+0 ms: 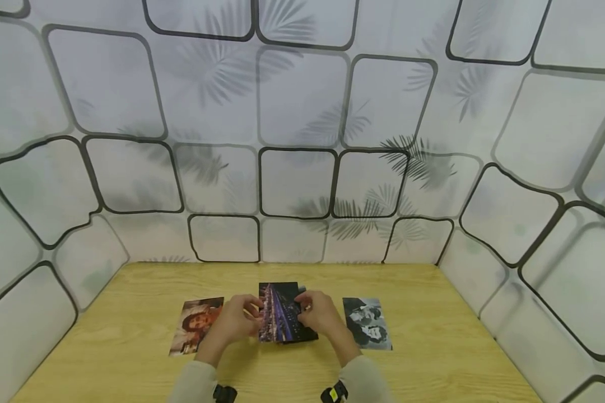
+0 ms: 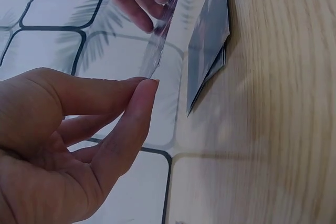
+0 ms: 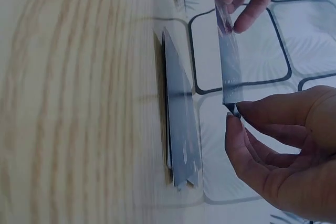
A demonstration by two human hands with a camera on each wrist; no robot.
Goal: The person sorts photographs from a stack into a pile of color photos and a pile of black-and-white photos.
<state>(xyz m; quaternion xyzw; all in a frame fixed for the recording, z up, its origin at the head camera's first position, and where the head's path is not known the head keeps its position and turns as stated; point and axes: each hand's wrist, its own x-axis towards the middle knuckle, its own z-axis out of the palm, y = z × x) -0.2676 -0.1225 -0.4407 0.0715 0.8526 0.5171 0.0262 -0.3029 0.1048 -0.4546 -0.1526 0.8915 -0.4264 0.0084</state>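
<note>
A glossy photo print (image 1: 282,311), dark with purple streaks of light, is held raised at both sides. My left hand (image 1: 237,320) pinches one edge between thumb and forefinger. The opposite edge is pinched by my right hand (image 1: 324,314), and the right wrist view shows that corner slightly bent at the fingertips. Below the raised print, a small stack of photo prints (image 3: 181,114) lies on the table, apart from it; from the head it is mostly covered. The left wrist view shows the same stack (image 2: 207,40) with its edges not quite lined up.
On the left of the wooden table (image 1: 423,313) lies a photo of a person in orange-red (image 1: 199,324). A black-and-white photo (image 1: 368,323) lies on the right. A patterned curtain (image 1: 297,184) surrounds the table's back and sides.
</note>
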